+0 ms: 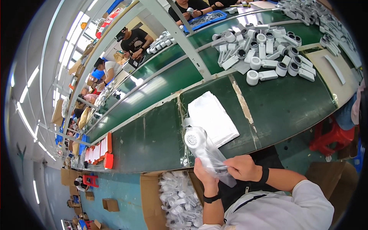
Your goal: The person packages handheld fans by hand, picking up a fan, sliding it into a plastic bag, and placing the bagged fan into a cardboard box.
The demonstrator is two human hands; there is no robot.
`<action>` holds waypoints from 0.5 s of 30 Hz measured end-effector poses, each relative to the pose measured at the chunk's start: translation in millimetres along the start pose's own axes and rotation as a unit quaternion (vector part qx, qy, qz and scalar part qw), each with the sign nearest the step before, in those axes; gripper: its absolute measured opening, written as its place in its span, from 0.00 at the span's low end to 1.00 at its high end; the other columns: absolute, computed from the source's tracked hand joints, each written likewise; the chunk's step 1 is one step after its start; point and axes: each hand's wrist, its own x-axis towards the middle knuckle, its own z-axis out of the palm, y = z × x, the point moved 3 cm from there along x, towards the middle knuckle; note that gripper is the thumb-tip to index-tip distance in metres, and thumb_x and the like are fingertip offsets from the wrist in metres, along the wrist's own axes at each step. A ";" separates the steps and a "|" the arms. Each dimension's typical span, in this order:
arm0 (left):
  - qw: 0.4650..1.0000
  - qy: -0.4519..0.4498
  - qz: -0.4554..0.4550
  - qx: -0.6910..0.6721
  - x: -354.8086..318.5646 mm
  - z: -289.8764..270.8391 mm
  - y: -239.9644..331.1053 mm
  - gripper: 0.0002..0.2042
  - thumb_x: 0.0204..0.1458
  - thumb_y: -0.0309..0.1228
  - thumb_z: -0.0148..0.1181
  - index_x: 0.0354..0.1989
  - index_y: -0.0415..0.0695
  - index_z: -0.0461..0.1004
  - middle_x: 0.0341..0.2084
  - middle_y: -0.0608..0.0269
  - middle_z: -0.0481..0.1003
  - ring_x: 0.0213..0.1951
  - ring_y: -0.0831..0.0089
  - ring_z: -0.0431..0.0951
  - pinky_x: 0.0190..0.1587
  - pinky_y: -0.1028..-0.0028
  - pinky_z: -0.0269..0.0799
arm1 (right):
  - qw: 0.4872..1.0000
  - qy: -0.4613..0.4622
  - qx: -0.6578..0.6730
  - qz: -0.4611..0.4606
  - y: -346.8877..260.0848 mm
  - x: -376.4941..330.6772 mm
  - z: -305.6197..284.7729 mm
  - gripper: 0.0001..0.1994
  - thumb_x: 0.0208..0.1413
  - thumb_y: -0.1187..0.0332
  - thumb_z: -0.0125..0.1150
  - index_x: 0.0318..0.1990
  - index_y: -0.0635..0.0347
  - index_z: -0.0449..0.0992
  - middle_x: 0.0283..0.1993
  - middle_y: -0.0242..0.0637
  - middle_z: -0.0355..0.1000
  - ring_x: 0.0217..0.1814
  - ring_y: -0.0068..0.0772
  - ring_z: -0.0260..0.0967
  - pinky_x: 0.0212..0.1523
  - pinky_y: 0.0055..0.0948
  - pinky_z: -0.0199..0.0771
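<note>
A white handheld fan [194, 139] with a round slotted head sits inside a clear plastic bag [215, 155], just off the table's near edge. My left hand [205, 175] is closed round the bagged handle from the left. On the other side, my right hand [243, 168] has its fingers pinched on the loose film of the bag. Beyond the fan's head lies a stack of white, flat plastic sleeves [213, 118] on the green worktable [161, 142]. Below my left forearm, a carton [148, 197] holds many bagged white fans [179, 201].
A heap of loose white fans [264, 53] covers the table's far right. Orange-and-white flat boxes [100, 151] stand at its left end. A metal post [191, 53] rises at the back edge. Co-workers sit across the green conveyor [153, 90]. A red stool [332, 136] stands at right.
</note>
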 end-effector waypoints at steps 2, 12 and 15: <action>0.997 0.053 0.057 -0.027 9.8 -13.3 4.1 0.19 0.62 0.46 0.44 0.41 0.40 0.70 0.25 0.64 0.75 0.18 0.71 0.73 0.13 0.73 0.62 | 0.999 -0.042 0.001 -0.019 0.7 -1.3 6.4 0.09 0.45 0.77 0.61 0.37 0.62 0.78 0.31 0.37 0.76 0.26 0.34 0.74 0.29 0.28 0.76; 0.964 0.068 0.103 0.235 70.6 -82.3 34.1 0.13 0.56 0.37 0.59 0.38 0.37 0.71 0.26 0.63 0.74 0.25 0.76 0.72 0.26 0.76 0.67 | 0.982 -0.176 0.024 0.059 21.5 1.9 11.8 0.07 0.50 0.69 0.62 0.36 0.56 0.80 0.31 0.33 0.77 0.30 0.36 0.75 0.30 0.29 0.75; 0.904 0.108 0.213 0.354 95.8 -96.2 47.1 0.17 0.55 0.34 0.61 0.43 0.32 0.70 0.34 0.57 0.75 0.32 0.75 0.73 0.36 0.75 0.69 | 0.976 -0.160 0.014 0.144 43.7 -3.7 -2.3 0.07 0.51 0.69 0.61 0.36 0.57 0.80 0.30 0.37 0.77 0.28 0.37 0.75 0.29 0.30 0.74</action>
